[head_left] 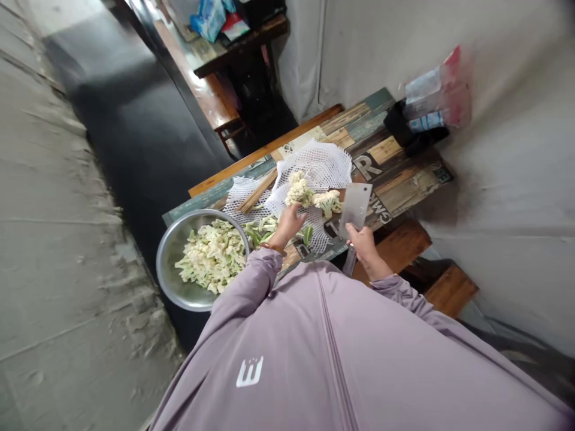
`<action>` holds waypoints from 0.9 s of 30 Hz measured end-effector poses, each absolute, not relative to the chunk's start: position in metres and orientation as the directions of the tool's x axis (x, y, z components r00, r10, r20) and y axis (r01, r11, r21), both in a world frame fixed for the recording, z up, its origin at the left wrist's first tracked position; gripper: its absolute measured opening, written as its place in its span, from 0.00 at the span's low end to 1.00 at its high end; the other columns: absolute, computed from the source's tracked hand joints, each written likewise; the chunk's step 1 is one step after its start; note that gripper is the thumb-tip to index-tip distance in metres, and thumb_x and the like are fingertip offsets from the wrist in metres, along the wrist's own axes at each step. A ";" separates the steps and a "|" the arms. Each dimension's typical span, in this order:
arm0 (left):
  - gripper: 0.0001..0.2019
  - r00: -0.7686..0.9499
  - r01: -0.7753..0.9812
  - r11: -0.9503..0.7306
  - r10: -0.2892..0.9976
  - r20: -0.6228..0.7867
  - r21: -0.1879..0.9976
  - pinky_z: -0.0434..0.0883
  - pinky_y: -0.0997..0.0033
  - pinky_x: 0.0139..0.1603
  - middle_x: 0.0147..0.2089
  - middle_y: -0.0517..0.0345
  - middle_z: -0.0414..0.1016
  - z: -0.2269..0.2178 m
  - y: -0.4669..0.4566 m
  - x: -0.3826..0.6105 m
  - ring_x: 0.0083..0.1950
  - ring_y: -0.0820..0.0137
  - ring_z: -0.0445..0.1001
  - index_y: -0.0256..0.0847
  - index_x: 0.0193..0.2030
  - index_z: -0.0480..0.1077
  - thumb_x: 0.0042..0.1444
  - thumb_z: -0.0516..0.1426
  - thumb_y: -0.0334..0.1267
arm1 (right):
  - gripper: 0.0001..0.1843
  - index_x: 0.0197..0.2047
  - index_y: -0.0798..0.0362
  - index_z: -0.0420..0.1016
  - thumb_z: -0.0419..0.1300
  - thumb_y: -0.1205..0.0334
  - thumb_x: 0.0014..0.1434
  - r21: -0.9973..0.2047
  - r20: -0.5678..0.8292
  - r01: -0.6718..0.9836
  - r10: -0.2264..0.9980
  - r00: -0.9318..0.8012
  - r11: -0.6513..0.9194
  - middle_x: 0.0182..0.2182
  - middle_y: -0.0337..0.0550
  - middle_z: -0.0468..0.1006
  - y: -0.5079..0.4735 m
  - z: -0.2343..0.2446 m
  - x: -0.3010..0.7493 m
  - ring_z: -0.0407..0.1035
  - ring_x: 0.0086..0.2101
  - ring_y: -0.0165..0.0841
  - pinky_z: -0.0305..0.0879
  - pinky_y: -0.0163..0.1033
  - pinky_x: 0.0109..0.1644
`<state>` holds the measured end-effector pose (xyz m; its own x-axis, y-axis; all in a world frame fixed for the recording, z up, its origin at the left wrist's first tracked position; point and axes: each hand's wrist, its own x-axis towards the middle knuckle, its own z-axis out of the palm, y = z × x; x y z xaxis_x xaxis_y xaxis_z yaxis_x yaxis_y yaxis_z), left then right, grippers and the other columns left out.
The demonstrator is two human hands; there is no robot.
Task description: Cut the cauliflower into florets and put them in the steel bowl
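Observation:
My right hand (363, 244) is wrapped round the handle of a cleaver (356, 206), whose broad metal blade stands up above the fist. My left hand (290, 224) has its fingers closed at the lower edge of a cauliflower piece (298, 189); the exact grip is partly hidden. Between that piece and the blade lies another cauliflower piece (327, 202). White foam netting (317, 161) is spread beneath and behind them. Green-white trimmings (263, 228) lie left of my left hand, and a green leaf piece (308, 234) lies to its right.
A steel bowl (165, 272) of cut cauliflower stands at the left end of the patterned wooden table (386, 149). A bundle of thin sticks (257, 194) rests on the netting. At the far right are a black holder (402, 129) and plastic packets (433, 90). Wooden stools (406, 242) stand below.

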<state>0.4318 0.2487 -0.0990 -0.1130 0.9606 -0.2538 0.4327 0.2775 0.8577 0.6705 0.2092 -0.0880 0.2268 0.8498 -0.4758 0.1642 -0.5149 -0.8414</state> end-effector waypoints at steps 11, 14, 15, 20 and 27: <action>0.33 0.342 0.804 -0.177 0.919 -0.196 0.568 0.56 0.48 0.67 0.63 0.33 0.68 -0.126 0.317 0.507 0.66 0.49 0.62 0.32 0.67 0.63 0.51 0.52 0.23 | 0.26 0.40 0.60 0.79 0.64 0.45 0.49 -0.851 -0.469 0.052 0.801 0.372 -0.523 0.34 0.49 0.81 0.210 -0.093 0.748 0.64 0.20 0.27 0.63 0.33 0.20; 0.32 0.320 0.835 -0.173 0.925 -0.205 0.523 0.58 0.47 0.64 0.56 0.32 0.73 -0.125 0.319 0.509 0.61 0.48 0.66 0.31 0.67 0.64 0.53 0.51 0.22 | 0.25 0.39 0.59 0.79 0.64 0.44 0.49 -0.840 -0.490 0.059 0.802 0.341 -0.539 0.31 0.47 0.81 0.207 -0.095 0.747 0.64 0.19 0.27 0.63 0.33 0.19; 0.31 0.319 0.830 -0.170 0.926 -0.203 0.531 0.58 0.46 0.64 0.54 0.33 0.74 -0.123 0.318 0.508 0.60 0.48 0.66 0.31 0.66 0.66 0.53 0.51 0.23 | 0.25 0.37 0.59 0.78 0.64 0.44 0.49 -0.835 -0.496 0.073 0.803 0.331 -0.545 0.28 0.45 0.80 0.207 -0.096 0.746 0.64 0.18 0.27 0.63 0.33 0.19; 0.22 0.078 0.666 0.074 0.983 -0.168 0.742 0.62 0.52 0.62 0.48 0.43 0.78 -0.100 0.296 0.491 0.55 0.52 0.71 0.39 0.52 0.76 0.47 0.61 0.28 | 0.22 0.30 0.57 0.76 0.63 0.43 0.50 -0.827 -0.508 0.124 0.823 0.256 -0.549 0.18 0.40 0.73 0.217 -0.095 0.741 0.65 0.18 0.29 0.62 0.33 0.19; 0.22 -0.283 -0.175 0.474 0.815 -0.505 0.863 0.67 0.73 0.34 0.30 0.63 0.70 -0.055 0.218 0.456 0.30 0.74 0.68 0.40 0.44 0.74 0.43 0.68 0.46 | 0.23 0.33 0.56 0.76 0.64 0.43 0.47 -0.871 -0.483 0.081 0.875 0.039 -0.485 0.25 0.43 0.77 0.240 -0.082 0.705 0.63 0.20 0.28 0.63 0.34 0.19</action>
